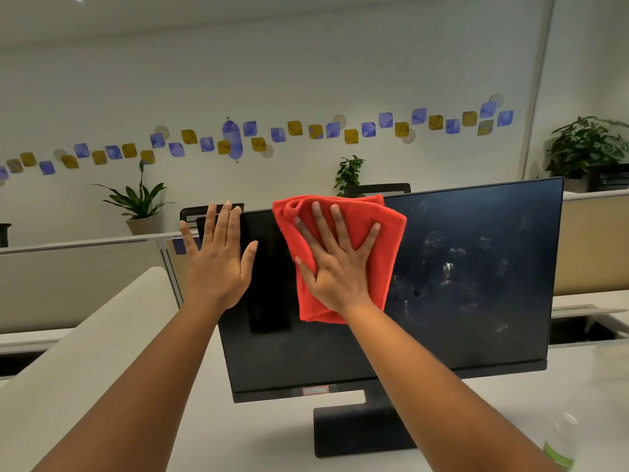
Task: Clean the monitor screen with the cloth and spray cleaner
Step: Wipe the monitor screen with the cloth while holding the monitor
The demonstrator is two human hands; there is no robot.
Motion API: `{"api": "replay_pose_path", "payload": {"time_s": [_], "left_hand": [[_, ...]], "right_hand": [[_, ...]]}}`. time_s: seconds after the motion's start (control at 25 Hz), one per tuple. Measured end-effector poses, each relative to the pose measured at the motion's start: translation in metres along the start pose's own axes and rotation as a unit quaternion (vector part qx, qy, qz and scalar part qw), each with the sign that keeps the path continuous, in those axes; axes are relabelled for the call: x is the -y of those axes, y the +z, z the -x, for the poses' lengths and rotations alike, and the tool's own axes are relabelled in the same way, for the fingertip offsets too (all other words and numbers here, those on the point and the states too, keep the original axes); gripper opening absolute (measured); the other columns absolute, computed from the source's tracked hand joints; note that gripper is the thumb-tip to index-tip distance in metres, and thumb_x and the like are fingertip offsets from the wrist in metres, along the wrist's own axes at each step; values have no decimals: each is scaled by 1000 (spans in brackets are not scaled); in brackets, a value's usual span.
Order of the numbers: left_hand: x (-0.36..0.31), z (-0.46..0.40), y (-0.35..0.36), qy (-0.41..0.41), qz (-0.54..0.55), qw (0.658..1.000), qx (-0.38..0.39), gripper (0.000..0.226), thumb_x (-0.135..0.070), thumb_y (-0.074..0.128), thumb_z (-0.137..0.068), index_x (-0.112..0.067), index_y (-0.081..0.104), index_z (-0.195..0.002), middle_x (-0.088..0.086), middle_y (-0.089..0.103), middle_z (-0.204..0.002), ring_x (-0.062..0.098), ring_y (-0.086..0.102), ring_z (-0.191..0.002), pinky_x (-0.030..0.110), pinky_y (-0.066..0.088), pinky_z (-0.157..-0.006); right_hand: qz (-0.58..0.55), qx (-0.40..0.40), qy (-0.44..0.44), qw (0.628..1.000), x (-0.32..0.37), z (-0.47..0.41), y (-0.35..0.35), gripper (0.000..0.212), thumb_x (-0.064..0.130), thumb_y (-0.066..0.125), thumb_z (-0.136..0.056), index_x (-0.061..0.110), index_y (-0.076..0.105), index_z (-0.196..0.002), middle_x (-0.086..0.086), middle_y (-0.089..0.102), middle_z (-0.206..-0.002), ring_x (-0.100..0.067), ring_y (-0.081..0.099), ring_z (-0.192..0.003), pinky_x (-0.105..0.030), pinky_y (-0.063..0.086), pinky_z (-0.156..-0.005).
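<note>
My right hand (340, 264) lies flat, fingers spread, pressing the folded red cloth (343, 257) against the upper middle of the monitor screen (476, 267). My left hand (218, 264) is open too, palm against the monitor's top left corner. White smears mark the screen's right half. The monitor stands on the white table (238, 437); a blurred spray bottle (561, 444) sits at the table's near right corner.

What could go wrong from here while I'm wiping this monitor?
The right hand presses the cloth flat high on the monitor, which stands on a small stand; a hard push might tip it back, though the left hand steadies its edge. White smears remain on the right; a dry wipe may just spread them. The bottle sits near the right elbow and could get knocked.
</note>
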State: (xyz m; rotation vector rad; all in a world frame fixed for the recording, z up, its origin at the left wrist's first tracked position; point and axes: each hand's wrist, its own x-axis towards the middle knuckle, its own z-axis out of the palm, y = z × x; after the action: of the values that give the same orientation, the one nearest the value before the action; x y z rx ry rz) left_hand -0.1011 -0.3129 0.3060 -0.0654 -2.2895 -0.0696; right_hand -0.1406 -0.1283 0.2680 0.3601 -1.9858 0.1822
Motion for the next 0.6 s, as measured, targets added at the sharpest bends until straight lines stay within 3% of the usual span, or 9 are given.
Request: {"api": "replay_pose_path", "payload": {"time_s": [0.12,0.32,0.44,0.52,0.6], "left_hand": [[-3,2,4,-14,-3,1000,1,67,-51,12,-87,-20,-3,-144,1,-2,-156,13,-16,-140,47,-20,-109],[1,0,2,-4,2,1000,2,66,-51,12,-87,-20,-1,-144,0,0,-156,12,-15,-139,49,-16,-111],[-1,1,1,0,5,1000,1,65,-50,12,-88,-19,0,-144,1,1,-156,11,-16,-138,48,-16,-111],[1,1,1,1,2,1000,1,65,-49,11,-88,-18,2,-145,2,4,-156,12,-15,-139,48,-16,-111],[3,2,1,-5,1,1000,2,66,-49,10,-88,-18,4,-145,2,6,-156,14,-12,-141,48,-17,-110]], "right_hand": [[-9,-27,54,998,-32,4,-5,62,51,32,-89,34,7,-143,6,6,-151,-11,-22,-140,-71,-8,-101],[-13,-71,176,982,-80,10,-17,61,48,31,-90,27,9,-142,-7,23,-153,-28,12,-141,-75,1,-99],[-38,-98,278,955,-84,7,-19,63,49,28,-90,22,6,-143,-10,23,-153,-32,14,-141,-76,3,-101],[-29,-85,281,956,-72,3,-18,68,53,29,-89,20,8,-144,-12,23,-153,-35,15,-141,-77,4,-101],[-10,-55,224,973,-52,-1,-14,76,60,30,-86,18,11,-146,-14,24,-152,-36,16,-140,-74,1,-100]]}}
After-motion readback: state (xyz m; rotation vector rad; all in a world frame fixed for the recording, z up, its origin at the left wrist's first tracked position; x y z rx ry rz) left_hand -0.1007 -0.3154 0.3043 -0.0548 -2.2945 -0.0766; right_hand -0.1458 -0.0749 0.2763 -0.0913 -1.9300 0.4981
